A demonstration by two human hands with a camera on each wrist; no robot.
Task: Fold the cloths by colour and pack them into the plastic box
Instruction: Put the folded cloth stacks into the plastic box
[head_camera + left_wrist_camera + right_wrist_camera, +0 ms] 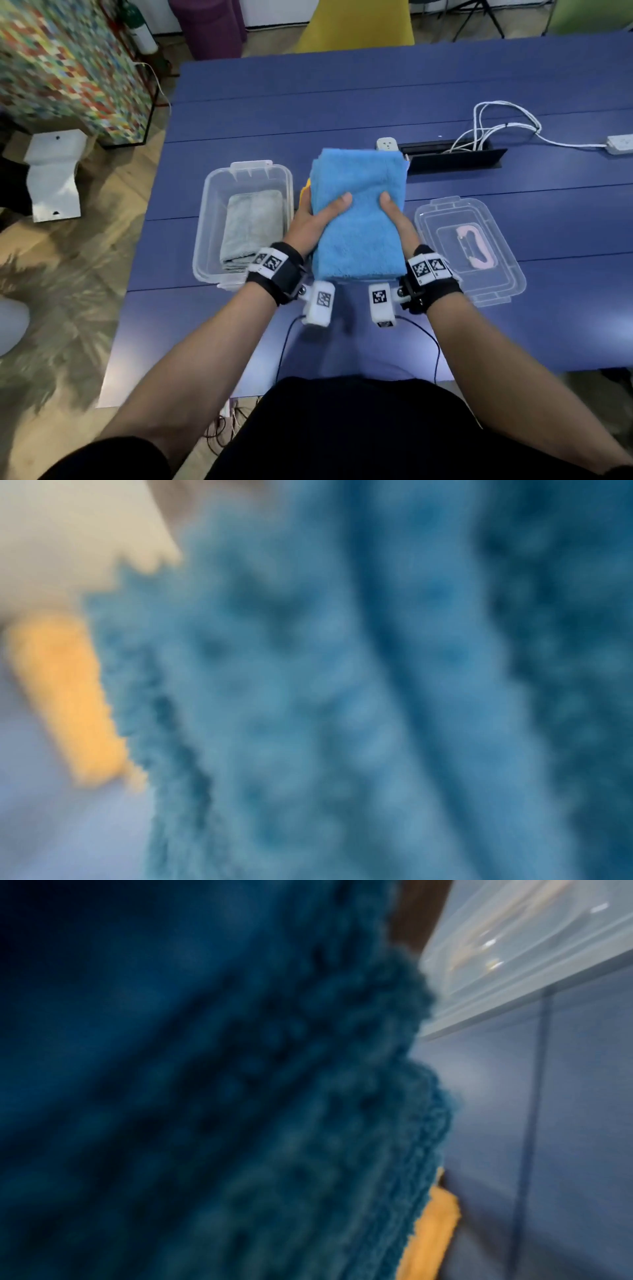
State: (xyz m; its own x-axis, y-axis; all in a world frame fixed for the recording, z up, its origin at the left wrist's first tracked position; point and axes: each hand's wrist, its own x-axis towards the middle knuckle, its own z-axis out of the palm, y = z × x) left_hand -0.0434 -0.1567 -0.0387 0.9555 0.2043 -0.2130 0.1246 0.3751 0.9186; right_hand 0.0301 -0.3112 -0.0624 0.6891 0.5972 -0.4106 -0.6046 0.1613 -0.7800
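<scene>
A folded blue cloth [359, 192] sits between both hands over the table's middle. My left hand [315, 219] grips its left edge, thumb on top. My right hand [394, 216] grips its right edge the same way. A yellow cloth [305, 190] peeks out under the blue one at the left. Both wrist views are filled with blurred blue cloth [342, 696] [205, 1096], with a strip of yellow cloth [72, 702] [431, 1231] beside it. The clear plastic box [209, 219] stands left of the hands and holds a folded grey cloth [251, 229].
The box's clear lid [507, 274] lies to the right, with a pink handle [476, 246]. Behind the cloth are a white socket [387, 144], a black cable slot [452, 156] and white cables [496, 126]. The blue table [342, 96] extends beyond.
</scene>
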